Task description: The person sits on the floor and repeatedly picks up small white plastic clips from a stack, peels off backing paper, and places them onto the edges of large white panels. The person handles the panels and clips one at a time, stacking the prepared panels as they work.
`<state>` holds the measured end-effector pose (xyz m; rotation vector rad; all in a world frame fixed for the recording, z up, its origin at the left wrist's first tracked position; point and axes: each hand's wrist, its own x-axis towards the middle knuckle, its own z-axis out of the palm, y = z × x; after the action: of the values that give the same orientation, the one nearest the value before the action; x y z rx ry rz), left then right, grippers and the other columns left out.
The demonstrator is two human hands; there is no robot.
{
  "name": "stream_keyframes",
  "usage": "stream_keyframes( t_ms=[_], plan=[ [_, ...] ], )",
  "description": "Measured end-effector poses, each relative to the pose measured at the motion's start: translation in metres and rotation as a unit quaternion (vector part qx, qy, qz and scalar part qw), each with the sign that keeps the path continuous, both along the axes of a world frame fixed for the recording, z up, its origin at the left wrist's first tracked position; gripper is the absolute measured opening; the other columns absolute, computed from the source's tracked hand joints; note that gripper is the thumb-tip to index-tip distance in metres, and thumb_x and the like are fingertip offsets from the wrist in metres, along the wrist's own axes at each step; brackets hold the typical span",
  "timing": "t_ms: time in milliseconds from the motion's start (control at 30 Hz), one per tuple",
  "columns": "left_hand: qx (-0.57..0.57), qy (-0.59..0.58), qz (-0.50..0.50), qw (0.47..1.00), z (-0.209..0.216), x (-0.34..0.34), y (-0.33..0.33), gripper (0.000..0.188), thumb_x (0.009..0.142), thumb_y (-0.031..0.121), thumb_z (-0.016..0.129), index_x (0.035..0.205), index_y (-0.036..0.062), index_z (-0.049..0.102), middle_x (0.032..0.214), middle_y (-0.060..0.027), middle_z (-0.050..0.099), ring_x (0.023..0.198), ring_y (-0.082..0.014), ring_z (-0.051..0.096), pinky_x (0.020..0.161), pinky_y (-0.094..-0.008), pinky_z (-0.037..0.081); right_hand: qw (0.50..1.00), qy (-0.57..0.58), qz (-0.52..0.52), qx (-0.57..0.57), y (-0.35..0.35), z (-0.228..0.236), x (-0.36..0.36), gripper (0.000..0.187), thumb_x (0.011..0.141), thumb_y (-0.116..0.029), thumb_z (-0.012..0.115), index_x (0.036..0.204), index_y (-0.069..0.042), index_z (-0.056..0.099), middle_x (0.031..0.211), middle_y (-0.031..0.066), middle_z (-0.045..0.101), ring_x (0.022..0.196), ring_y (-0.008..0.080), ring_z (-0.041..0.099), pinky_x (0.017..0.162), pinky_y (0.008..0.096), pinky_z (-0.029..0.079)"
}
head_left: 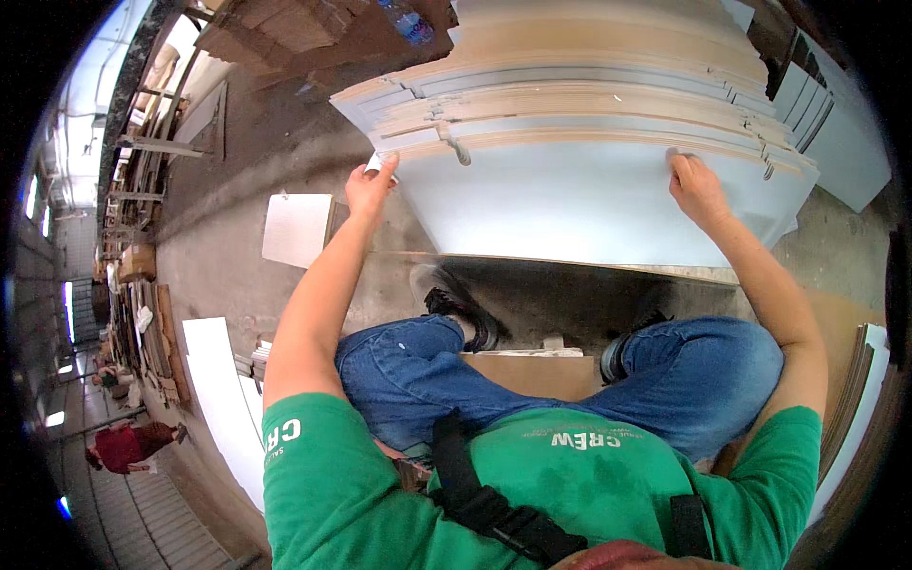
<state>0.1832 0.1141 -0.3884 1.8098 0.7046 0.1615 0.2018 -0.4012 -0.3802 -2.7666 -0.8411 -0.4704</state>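
Note:
In front of me leans a thick stack of thin boards (pixel 589 90), white-faced with tan edges and notched slots near the ends. The nearest white board (pixel 560 204) tilts toward my knees. At its upper left corner my left hand (pixel 369 193) is closed, the thumb on top and the other fingers mostly hidden. My right hand (pixel 700 193) has its fingers curled at the same board's upper edge, toward the right end; the fingertips are partly hidden.
A small white-topped block (pixel 297 230) stands on the floor to the left. White panels (pixel 226 399) lie beside my left arm, and more boards (pixel 850 418) stand at the right. A plastic bottle (pixel 407 21) lies beyond the stack. Far left, a person in red (pixel 123 448) bends over.

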Motion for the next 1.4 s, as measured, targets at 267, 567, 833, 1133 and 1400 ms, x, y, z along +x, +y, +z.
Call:
stream_keyframes(
  t_ms=[267,567,833,1133,1400],
  plan=[
    [-0.048,0.011,0.009,0.999,-0.002,-0.002,0.005,0.069,0.07,0.019,0.075,0.123,-0.0023,0.036,0.084,-0.0045,0.057,0.065,-0.0105,0.052,0.054,-0.0227,0.042,0.993,-0.08,-0.027,-0.077,-0.014,0.004,-0.002,0.02,0.075,-0.01,0.059,0.091,-0.004,0.047,0.081,0.0099,0.055,0.077,0.0264,0.055,0.064,0.0356,0.049],
    [0.007,0.209,-0.092,0.974,0.074,-0.034,0.008,0.092,0.058,0.008,0.067,0.136,0.0093,0.018,0.126,-0.0065,0.041,0.109,-0.021,0.041,0.079,-0.0437,0.033,0.762,0.346,-0.14,0.529,-0.048,0.094,0.017,0.02,0.073,-0.016,0.067,0.081,-0.007,0.051,0.076,0.0017,0.054,0.07,0.0104,0.053,0.067,0.0239,0.044],
    [0.112,0.172,-0.059,0.977,0.058,-0.023,0.019,0.091,0.061,0.038,0.078,0.127,-0.0049,0.032,0.122,-0.019,0.047,0.111,-0.0286,0.046,0.09,-0.0381,0.038,0.967,0.2,-0.054,0.148,0.015,0.037,0.014,0.018,0.067,0.0,0.056,0.083,-0.002,0.048,0.074,0.0146,0.052,0.067,0.0276,0.052,0.063,0.0333,0.045],
    [0.067,0.08,-0.025,0.994,0.019,-0.006,-0.013,0.088,0.068,0.05,0.069,0.124,-0.009,0.036,0.117,-0.0193,0.05,0.106,-0.0258,0.049,0.088,-0.036,0.04,0.996,-0.007,-0.086,0.006,-0.002,0.005,0.003,0.019,0.073,-0.004,0.057,0.088,-0.006,0.046,0.087,0.015,0.052,0.079,0.0353,0.052,0.064,0.042,0.044],
    [0.057,0.057,-0.023,0.996,0.012,-0.005,-0.003,0.084,0.069,0.037,0.072,0.128,-0.0069,0.032,0.12,-0.0186,0.049,0.108,-0.0257,0.049,0.088,-0.0352,0.04,0.959,0.16,-0.144,0.185,-0.02,0.027,0.011,0.021,0.072,-0.012,0.068,0.077,-0.004,0.049,0.07,0.0067,0.05,0.066,0.0177,0.052,0.059,0.0273,0.042]
  ],
)
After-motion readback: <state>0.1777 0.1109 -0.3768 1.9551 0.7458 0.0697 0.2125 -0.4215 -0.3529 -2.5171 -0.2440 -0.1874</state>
